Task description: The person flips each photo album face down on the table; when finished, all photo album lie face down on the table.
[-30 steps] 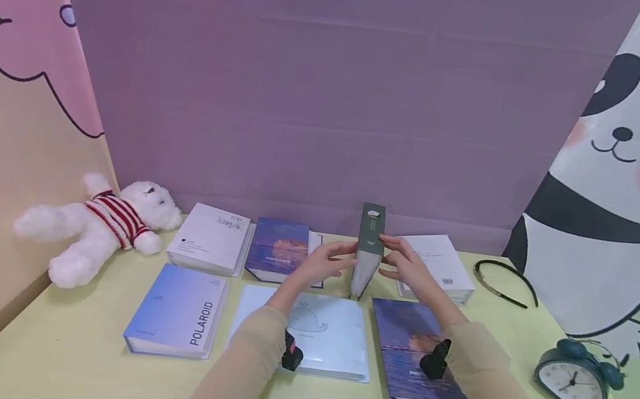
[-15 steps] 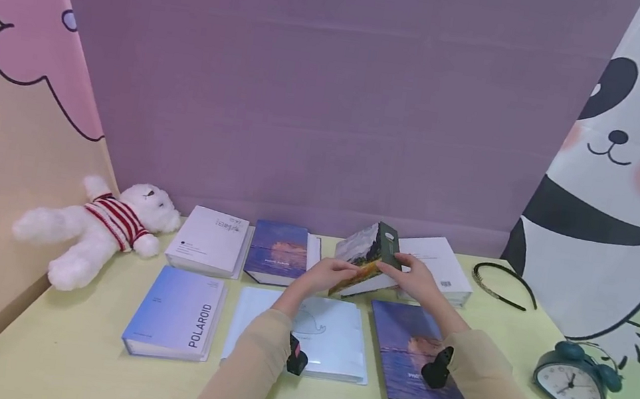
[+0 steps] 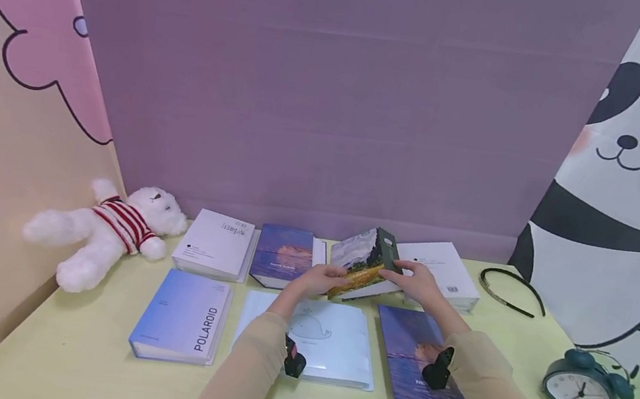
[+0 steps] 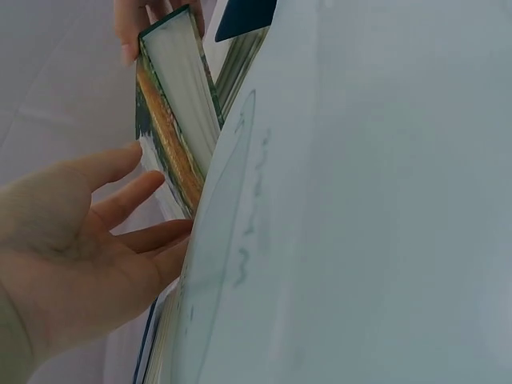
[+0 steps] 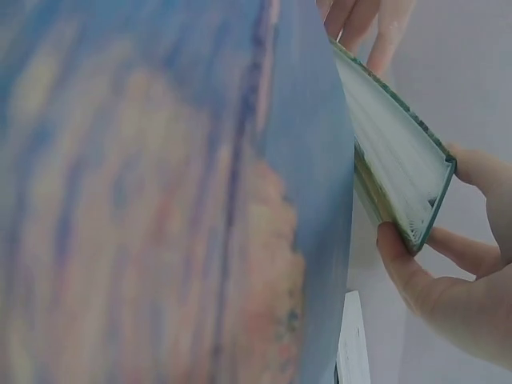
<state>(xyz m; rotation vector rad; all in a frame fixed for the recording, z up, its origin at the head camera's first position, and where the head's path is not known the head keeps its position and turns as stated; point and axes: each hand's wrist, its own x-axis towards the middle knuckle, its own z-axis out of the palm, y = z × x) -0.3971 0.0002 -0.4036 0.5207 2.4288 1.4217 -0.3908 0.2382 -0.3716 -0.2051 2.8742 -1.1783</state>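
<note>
A thick photo album point(image 3: 354, 252) with a landscape painting on its cover and a dark green spine leans tilted at the back, right of centre. My right hand point(image 3: 419, 284) grips its spine side, thumb on one cover and fingers on the spine and the other cover in the right wrist view. At the lower left edge, my left hand point(image 3: 312, 282) has loosely straight fingers, with fingertips point(image 4: 152, 186) at the painted cover. The album's white page edges point(image 5: 400, 144) face the wrist cameras. Below the hands lies a pale blue whale album point(image 3: 331, 346).
A purple seascape album point(image 3: 412, 346) lies under my right forearm. Further albums are a white one point(image 3: 438, 269) at right, a purple one point(image 3: 284, 249), a white one point(image 3: 216, 240) and a blue POLAROID one point(image 3: 180, 312). A plush bear point(image 3: 116, 226), headband point(image 3: 507, 298) and alarm clock point(image 3: 582, 396) flank them.
The green-spined album has gone from standing upright to tilting over leftward, showing its painted cover. My right hand has taken hold of its spine side; the left hand has shifted slightly lower.
</note>
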